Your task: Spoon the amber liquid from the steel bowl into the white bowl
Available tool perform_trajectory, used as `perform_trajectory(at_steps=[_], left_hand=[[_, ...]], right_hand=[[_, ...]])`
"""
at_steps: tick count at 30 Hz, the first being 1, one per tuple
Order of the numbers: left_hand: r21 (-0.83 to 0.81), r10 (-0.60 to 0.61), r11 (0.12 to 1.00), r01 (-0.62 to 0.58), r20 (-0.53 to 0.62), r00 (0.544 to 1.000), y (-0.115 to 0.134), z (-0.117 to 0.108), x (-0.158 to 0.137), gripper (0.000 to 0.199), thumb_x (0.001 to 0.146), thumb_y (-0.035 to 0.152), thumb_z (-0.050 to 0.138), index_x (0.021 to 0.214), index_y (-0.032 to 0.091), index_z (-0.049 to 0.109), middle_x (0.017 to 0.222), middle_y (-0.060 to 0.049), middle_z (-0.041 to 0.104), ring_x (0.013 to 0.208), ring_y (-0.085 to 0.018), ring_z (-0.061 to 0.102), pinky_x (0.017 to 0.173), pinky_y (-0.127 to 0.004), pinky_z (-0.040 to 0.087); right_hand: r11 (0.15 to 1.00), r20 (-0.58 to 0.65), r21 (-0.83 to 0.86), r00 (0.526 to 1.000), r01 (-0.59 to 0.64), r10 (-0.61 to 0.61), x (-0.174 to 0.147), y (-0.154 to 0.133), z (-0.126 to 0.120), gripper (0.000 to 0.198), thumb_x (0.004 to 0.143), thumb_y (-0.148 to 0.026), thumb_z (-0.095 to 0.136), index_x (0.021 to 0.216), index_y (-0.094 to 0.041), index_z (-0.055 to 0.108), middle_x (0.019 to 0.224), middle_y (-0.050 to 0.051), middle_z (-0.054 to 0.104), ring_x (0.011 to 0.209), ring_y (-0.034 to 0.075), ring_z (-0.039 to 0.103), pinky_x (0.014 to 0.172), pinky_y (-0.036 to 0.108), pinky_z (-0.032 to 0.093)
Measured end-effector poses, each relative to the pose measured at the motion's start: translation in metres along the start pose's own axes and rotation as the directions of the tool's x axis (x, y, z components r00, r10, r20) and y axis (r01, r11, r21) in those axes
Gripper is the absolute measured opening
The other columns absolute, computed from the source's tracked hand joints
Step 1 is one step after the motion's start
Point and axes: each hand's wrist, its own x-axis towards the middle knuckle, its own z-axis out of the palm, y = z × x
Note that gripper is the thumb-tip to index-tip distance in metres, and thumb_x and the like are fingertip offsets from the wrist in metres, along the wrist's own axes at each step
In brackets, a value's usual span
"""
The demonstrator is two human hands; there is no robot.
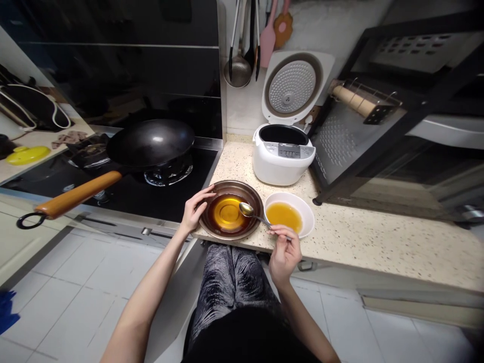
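On the counter edge sits a round metal dish (258,204) holding a dark amber liquid (229,214). My left hand (194,209) grips its left rim, with the fingers and thumb lying at the edge. In my right hand (285,249) is a metal spoon (247,209), its handle pinched in closed fingers. The spoon's bowl hangs over the right part of the dish, with a little liquid in it. Close beside the dish on the right stands a white bowl (308,214) with yellow-orange liquid (284,217); the spoon's handle crosses over its left rim.
Behind the bowls stands a white rice cooker (280,166) with its lid raised. A black wok (151,143) rests on the stove at left, its wooden handle (81,193) jutting out over the front edge. Utensils (239,70) hang on the wall. A dark metal rack (359,166) stands right.
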Motion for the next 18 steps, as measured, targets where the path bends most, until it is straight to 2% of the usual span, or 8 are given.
perform_trajectory(at_steps=[8, 18], left_hand=[[-0.002, -0.013, 1.0, 0.013, -0.002, 1.0, -0.001, 0.0, 0.0, 0.04, 0.101, 0.047, 0.056, 0.122, 0.021, 0.077, 0.15, -0.014, 0.064, 0.141, -0.036, 0.06, 0.121, -0.058, 0.044], [-0.014, -0.006, 1.0, 0.006, 0.006, 1.0, -0.003, 0.0, -0.001, 0.038, 0.102, 0.045, 0.055, 0.123, 0.022, 0.077, 0.151, -0.013, 0.063, 0.143, -0.035, 0.059, 0.123, -0.057, 0.042]], right_hand=[[0.998, -0.098, -0.047, 0.995, 0.031, -0.036, 0.019, -0.004, -0.014, 0.016, 0.104, -0.03, 0.058, 0.093, -0.02, 0.065, 0.093, 0.005, 0.069, 0.089, 0.019, 0.07, 0.079, 0.037, 0.06], [0.985, -0.193, -0.127, 0.971, 0.117, -0.141, 0.034, -0.002, -0.031, 0.013, 0.103, -0.028, 0.06, 0.094, -0.02, 0.066, 0.091, 0.004, 0.069, 0.084, 0.019, 0.07, 0.077, 0.036, 0.058]])
